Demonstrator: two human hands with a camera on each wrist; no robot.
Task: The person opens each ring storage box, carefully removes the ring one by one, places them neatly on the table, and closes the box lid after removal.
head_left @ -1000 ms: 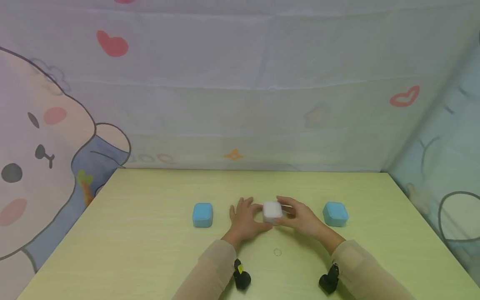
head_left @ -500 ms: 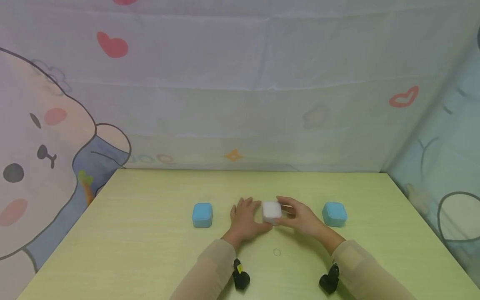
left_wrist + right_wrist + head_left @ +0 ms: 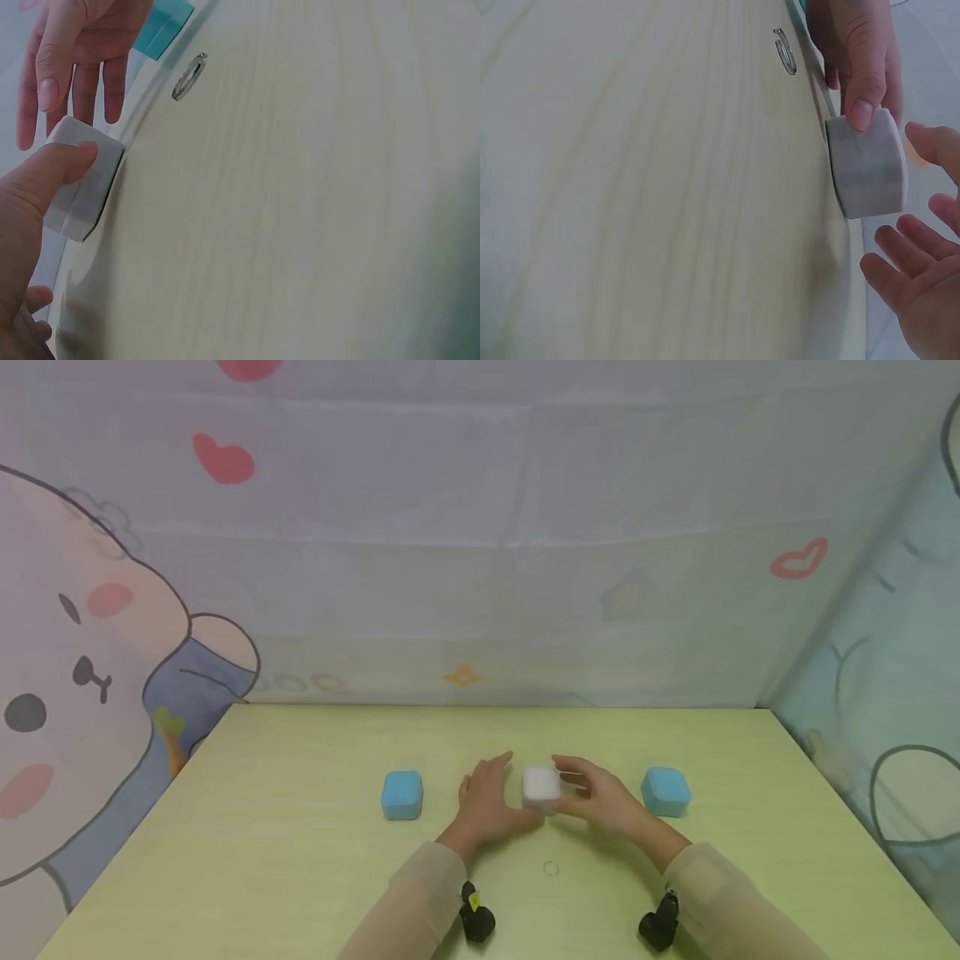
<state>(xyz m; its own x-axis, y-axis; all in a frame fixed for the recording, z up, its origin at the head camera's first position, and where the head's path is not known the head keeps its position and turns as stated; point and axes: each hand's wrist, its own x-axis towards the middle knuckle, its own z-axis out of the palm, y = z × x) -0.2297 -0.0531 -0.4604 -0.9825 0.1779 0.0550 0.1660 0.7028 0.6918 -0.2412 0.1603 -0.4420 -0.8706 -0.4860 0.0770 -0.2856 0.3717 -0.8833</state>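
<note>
A small white box with rounded corners (image 3: 541, 787) sits on the table between both hands. My left hand (image 3: 487, 802) is on its left with fingers spread, the index standing off the side and the thumb at the front edge. In the left wrist view that thumb overlaps the white box (image 3: 97, 184). My right hand (image 3: 603, 797) is on the other side, fingers loosely bent and parted. The right wrist view has a gap between the right hand's fingers (image 3: 904, 274) and the white box (image 3: 866, 176).
Two light blue boxes flank the hands: one blue box on the left (image 3: 402, 795), another blue box on the right (image 3: 666, 792). A small thin ring (image 3: 551, 868) lies nearer on the pale wooden table (image 3: 300, 860). A printed cloth (image 3: 450, 527) hangs behind.
My left index finger has moved away from the white box's side, widening the gap there. My right hand has barely moved. The head view has shifted slightly.
</note>
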